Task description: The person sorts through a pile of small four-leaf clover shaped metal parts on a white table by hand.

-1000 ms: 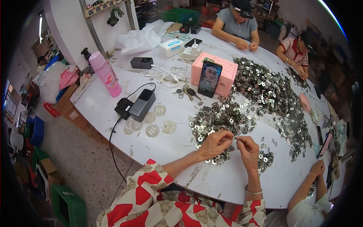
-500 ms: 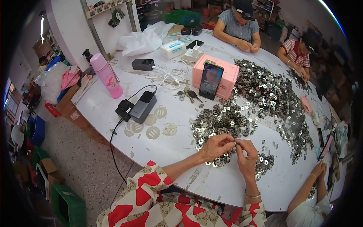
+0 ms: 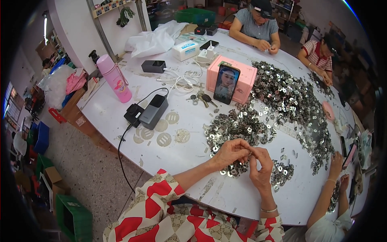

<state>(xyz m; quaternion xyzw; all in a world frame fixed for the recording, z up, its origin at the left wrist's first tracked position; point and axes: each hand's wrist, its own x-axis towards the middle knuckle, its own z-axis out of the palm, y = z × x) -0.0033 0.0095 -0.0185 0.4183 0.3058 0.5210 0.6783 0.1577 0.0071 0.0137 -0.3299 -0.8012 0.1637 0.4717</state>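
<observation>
Over the last second the two hands are staying almost where they were, and only the fingers are working. The left hand (image 3: 229, 152) is curling over from the left, its fingertips pressed together against those of the right hand (image 3: 261, 166), which is rising from the near edge of the white table (image 3: 100, 117) with thumb and forefinger pinching. Between them there is probably one small metal ring, though it is too small to make out for sure. Since a second ago the hands are closing slightly nearer each other, so the fitting of the piece seems to be going on rather than finished.

Just under and beyond the hands the pile of shiny metal rings (image 3: 242, 125) is spreading far and right across the table. To the far side a phone (image 3: 226, 84) is leaning on a pink box (image 3: 246, 78). Other people's hands are working at the far and right rim.
</observation>
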